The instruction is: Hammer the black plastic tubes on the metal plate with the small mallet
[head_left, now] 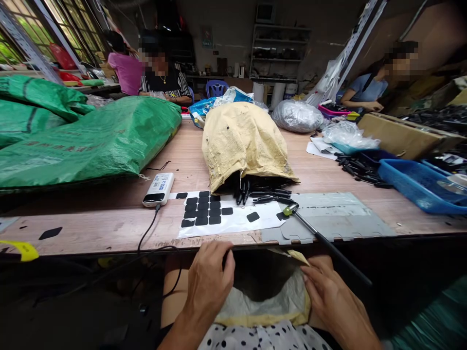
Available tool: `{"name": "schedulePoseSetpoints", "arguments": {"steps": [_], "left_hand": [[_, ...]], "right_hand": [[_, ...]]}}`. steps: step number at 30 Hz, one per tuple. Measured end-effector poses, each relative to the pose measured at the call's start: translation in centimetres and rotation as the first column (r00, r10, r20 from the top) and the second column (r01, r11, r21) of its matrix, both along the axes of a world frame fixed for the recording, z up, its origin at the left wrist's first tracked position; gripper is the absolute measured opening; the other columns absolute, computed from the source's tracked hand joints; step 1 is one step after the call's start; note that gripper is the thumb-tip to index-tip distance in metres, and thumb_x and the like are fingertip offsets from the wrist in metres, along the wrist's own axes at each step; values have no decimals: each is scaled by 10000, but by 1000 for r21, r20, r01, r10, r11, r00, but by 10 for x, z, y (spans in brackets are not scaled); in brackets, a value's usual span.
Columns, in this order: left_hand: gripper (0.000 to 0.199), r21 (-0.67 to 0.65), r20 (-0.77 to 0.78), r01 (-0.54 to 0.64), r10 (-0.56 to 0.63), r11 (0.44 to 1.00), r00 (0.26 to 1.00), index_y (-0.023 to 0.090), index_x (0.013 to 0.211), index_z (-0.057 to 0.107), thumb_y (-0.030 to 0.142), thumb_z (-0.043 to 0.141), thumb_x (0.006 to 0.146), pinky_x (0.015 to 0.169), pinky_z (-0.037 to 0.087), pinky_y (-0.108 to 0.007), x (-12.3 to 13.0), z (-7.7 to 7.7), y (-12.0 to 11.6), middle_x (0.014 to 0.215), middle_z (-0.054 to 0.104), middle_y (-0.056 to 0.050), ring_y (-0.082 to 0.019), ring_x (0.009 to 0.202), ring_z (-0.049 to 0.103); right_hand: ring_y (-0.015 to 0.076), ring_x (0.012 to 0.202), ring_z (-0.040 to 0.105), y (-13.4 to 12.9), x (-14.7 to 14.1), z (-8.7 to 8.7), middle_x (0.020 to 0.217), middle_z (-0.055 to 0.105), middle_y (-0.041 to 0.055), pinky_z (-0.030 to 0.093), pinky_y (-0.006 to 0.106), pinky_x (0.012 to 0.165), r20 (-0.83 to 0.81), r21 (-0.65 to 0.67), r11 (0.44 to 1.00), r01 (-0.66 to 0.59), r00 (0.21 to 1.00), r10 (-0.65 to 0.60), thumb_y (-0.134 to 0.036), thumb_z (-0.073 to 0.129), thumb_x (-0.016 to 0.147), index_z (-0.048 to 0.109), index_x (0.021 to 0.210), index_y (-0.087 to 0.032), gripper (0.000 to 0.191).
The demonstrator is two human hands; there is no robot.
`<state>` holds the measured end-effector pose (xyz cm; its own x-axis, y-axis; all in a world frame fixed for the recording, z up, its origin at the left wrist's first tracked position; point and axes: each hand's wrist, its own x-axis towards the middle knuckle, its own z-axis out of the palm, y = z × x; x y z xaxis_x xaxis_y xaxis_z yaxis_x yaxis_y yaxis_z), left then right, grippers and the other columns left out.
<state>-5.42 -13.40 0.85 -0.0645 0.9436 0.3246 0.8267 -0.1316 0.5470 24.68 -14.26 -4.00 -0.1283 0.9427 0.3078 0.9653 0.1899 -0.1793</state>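
Observation:
An open yellow woven sack (268, 318) with a pale lining lies across my lap below the table edge, its mouth facing up and its inside dark. My left hand (209, 277) is curled over the left side of the sack's mouth, fingers bent at the table edge. On the other side, my right hand (330, 294) pinches the yellow rim between thumb and fingers. In front of me on the table is a sheet of black stickers (202, 209). A hammer (317, 233) rests with its handle sticking out over the edge near my right hand.
A full yellow sack (244, 141) spills black pen-like parts (270, 193) onto the table. Green sacks (109, 136) lie left, beside a white power bank (159, 189) with a hanging cable. Blue baskets (419, 184) stand right, near a grey board (328, 216). Several people sit farther back.

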Motion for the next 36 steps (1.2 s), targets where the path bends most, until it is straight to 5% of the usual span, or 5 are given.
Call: {"name": "schedulePoseSetpoints", "arguments": {"steps": [7,14,21,30,36], "left_hand": [[315,201,-15,-91,96,975,995,181,1221,603,196,562,909,900,500,-386,8,34,122,1146,653,-103,-272,1069,589],[479,108,-163,-367,380,924,910,198,1313,529,132,561,840,855,485,-395,-25,27,209,1175,646,-125,-316,1078,609],[357,-161,-230,-446,406,880,884,253,1156,616,117,459,865,697,449,-348,-85,23,215,1121,693,-99,-301,941,666],[493,10,-128,-541,538,841,833,245,1225,658,72,473,802,807,478,-343,-153,26,207,1048,716,-82,-293,997,658],[731,28,22,-536,535,844,844,142,1464,426,333,677,804,1037,451,-481,-114,26,162,1224,600,-165,-345,1213,531]], "right_hand": [[211,1013,700,33,-14,57,1163,720,34,580,338,863,-204,60,995,-77,975,87,-382,495,964,724,1068,-283,271],[257,1132,598,178,-41,107,1247,659,68,501,373,924,-99,191,979,-77,990,97,-241,502,920,645,1223,-248,335],[225,855,571,307,-19,76,1005,641,110,392,306,690,11,-82,994,75,997,-74,-137,535,772,610,1058,-192,301],[205,791,520,299,12,52,828,583,50,384,311,721,-62,49,998,-28,998,31,-158,470,744,544,831,-221,131],[279,1041,565,274,13,55,1040,626,118,469,397,898,-141,128,992,-24,989,42,-338,548,815,627,1089,-196,318]]}}
